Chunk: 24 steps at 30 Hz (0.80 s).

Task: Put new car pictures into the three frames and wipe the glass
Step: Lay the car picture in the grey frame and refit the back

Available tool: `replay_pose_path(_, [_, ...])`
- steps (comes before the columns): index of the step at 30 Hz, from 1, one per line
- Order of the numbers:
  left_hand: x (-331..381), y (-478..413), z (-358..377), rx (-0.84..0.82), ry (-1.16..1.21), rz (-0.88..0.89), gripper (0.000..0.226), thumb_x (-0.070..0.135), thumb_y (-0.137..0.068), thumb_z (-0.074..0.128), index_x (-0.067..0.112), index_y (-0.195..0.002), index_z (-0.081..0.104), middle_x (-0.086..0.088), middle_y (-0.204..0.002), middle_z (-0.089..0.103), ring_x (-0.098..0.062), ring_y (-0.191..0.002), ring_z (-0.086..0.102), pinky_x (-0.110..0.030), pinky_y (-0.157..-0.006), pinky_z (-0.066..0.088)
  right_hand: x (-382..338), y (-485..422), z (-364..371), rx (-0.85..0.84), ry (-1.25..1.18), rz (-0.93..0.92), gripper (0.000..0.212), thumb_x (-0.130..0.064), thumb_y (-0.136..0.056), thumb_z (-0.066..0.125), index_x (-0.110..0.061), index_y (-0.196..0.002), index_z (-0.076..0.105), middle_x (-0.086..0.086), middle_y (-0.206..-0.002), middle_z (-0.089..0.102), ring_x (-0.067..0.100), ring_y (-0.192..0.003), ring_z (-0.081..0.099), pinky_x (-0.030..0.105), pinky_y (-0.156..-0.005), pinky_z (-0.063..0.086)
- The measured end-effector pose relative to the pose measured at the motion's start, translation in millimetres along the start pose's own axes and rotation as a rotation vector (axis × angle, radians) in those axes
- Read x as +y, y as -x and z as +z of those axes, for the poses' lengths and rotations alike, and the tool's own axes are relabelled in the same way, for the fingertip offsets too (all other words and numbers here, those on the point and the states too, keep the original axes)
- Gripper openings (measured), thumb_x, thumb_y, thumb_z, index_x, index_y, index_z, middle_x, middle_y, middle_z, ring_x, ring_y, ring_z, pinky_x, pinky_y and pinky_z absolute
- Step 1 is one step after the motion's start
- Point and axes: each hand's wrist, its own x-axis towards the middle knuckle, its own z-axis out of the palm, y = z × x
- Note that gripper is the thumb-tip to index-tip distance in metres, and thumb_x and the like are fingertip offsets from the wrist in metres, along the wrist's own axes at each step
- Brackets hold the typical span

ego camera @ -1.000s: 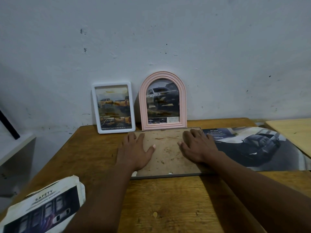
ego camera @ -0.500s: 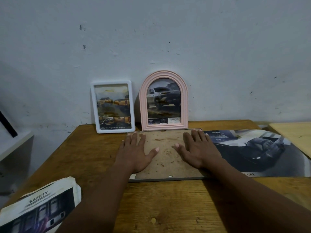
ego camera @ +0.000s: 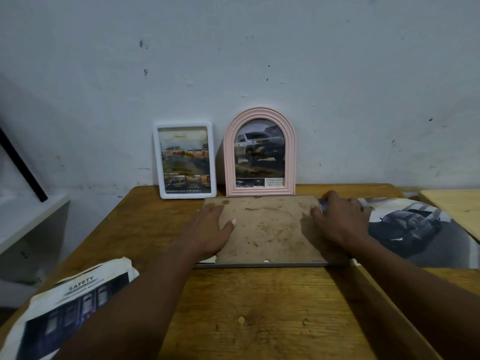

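A third frame (ego camera: 267,229) lies face down on the wooden table (ego camera: 259,313), its stained brown backing board up. My left hand (ego camera: 207,229) lies over its left edge with the thumb on the backing. My right hand (ego camera: 340,222) curls over its right edge near the far corner. A white rectangular frame (ego camera: 157,162) and a pink arched frame (ego camera: 228,157) stand against the wall behind it, each showing a pickup-truck picture. A large dark car picture (ego camera: 410,229) lies flat to the right, partly under my right hand.
A crumpled brochure (ego camera: 78,302) marked SAFETY lies at the table's near left corner. A white shelf (ego camera: 26,216) with a leaning black bar (ego camera: 23,167) stands left of the table. A pale wooden board (ego camera: 457,209) sits at the far right.
My right hand has slid from the middle of the backing board out to the frame's right edge and curled its fingers. My left hand has shifted slightly toward the left edge.
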Motion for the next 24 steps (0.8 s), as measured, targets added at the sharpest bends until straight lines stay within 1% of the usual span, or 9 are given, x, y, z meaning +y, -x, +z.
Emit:
replay_pose_path(5, [-3, 15, 11, -0.004, 0.001, -0.023, 0.074, 0.071, -0.096, 0.038, 0.032, -0.158, 0.03, 0.001, -0.169, 0.02, -0.028, -0.156, 0.014, -0.052, -0.124, 0.02, -1, 11, -5, -0.044, -0.428, 0.135, 0.033, -0.036, -0.095, 0.06, -0.018, -0.123, 0.057, 0.004, -0.115, 0.062, 0.029, -0.113, 0.057, 0.056, -0.108, 0.035])
replay_pose_path(8, [-2, 23, 9, -0.004, 0.021, -0.022, 0.077, 0.074, -0.093, 0.04, 0.033, -0.157, 0.032, 0.001, -0.168, 0.022, -0.027, -0.155, 0.016, -0.052, -0.123, 0.021, 6, 15, -13, -0.008, -0.697, 0.271, 0.027, -0.031, -0.093, 0.062, -0.014, -0.113, 0.064, 0.007, -0.111, 0.066, 0.025, -0.102, 0.059, 0.045, -0.089, 0.049])
replay_pose_path(9, [1, 26, 7, -0.006, 0.029, -0.023, 0.077, 0.075, -0.092, 0.041, 0.033, -0.157, 0.032, 0.001, -0.168, 0.023, -0.027, -0.155, 0.017, -0.051, -0.123, 0.021, 7, 16, -18, -0.006, -0.755, 0.295, 0.024, -0.029, -0.092, 0.063, -0.014, -0.11, 0.066, 0.006, -0.107, 0.067, 0.023, -0.097, 0.06, 0.039, -0.08, 0.049])
replay_pose_path(11, [9, 32, 4, 0.001, 0.062, -0.031, 0.078, 0.074, -0.093, 0.043, 0.031, -0.157, 0.033, 0.002, -0.167, 0.025, -0.025, -0.153, 0.02, -0.048, -0.121, 0.022, 9, 15, -32, -0.02, -0.86, 0.307, 0.019, -0.029, -0.09, 0.062, -0.017, -0.102, 0.069, 0.007, -0.104, 0.069, 0.024, -0.093, 0.062, 0.038, -0.075, 0.051])
replay_pose_path(13, [22, 37, 0, 0.013, 0.155, -0.041, 0.078, 0.073, -0.093, 0.045, 0.029, -0.156, 0.035, 0.002, -0.165, 0.029, -0.024, -0.15, 0.027, -0.046, -0.12, 0.026, 10, 12, -57, -0.013, -0.964, 0.275, 0.016, -0.027, -0.093, 0.061, -0.017, -0.103, 0.069, 0.007, -0.105, 0.07, 0.025, -0.095, 0.064, 0.042, -0.078, 0.054])
replay_pose_path(16, [49, 44, -3, -0.021, 0.395, -0.03, 0.078, 0.073, -0.093, 0.046, 0.028, -0.156, 0.035, -0.001, -0.162, 0.033, -0.024, -0.144, 0.036, -0.049, -0.116, 0.035, 5, 9, -110, 0.04, -1.118, 0.199, 0.015, -0.017, -0.098, 0.058, -0.01, -0.109, 0.067, 0.01, -0.104, 0.069, 0.024, -0.094, 0.067, 0.035, -0.073, 0.056])
replay_pose_path(18, [72, 48, -4, -0.073, 0.539, -0.007, 0.081, 0.078, -0.09, 0.045, 0.033, -0.156, 0.033, 0.0, -0.161, 0.035, -0.023, -0.139, 0.041, -0.05, -0.112, 0.04, 0, 6, -146, 0.079, -1.163, 0.139, 0.014, -0.015, -0.096, 0.061, -0.007, -0.104, 0.069, 0.017, -0.105, 0.071, 0.029, -0.094, 0.068, 0.042, -0.078, 0.058])
replay_pose_path(21, [112, 54, -14, -0.09, 0.639, 0.104, 0.074, 0.077, -0.091, 0.043, 0.037, -0.154, 0.037, 0.005, -0.153, 0.045, -0.015, -0.127, 0.048, -0.037, -0.098, 0.045, -12, 6, -190, 0.127, -1.198, 0.074, 0.019, -0.013, -0.093, 0.062, -0.001, -0.106, 0.069, 0.022, -0.108, 0.071, 0.035, -0.098, 0.069, 0.046, -0.089, 0.057])
replay_pose_path(24, [144, 56, -42, -0.035, 0.694, 0.221, 0.066, 0.071, -0.095, 0.037, 0.035, -0.15, 0.044, 0.005, -0.151, 0.049, -0.012, -0.125, 0.048, -0.03, -0.096, 0.04, -34, 8, -217, 0.093, -1.247, -0.012, 0.018, -0.015, -0.094, 0.062, -0.003, -0.106, 0.067, 0.023, -0.109, 0.07, 0.031, -0.095, 0.07, 0.038, -0.082, 0.058])
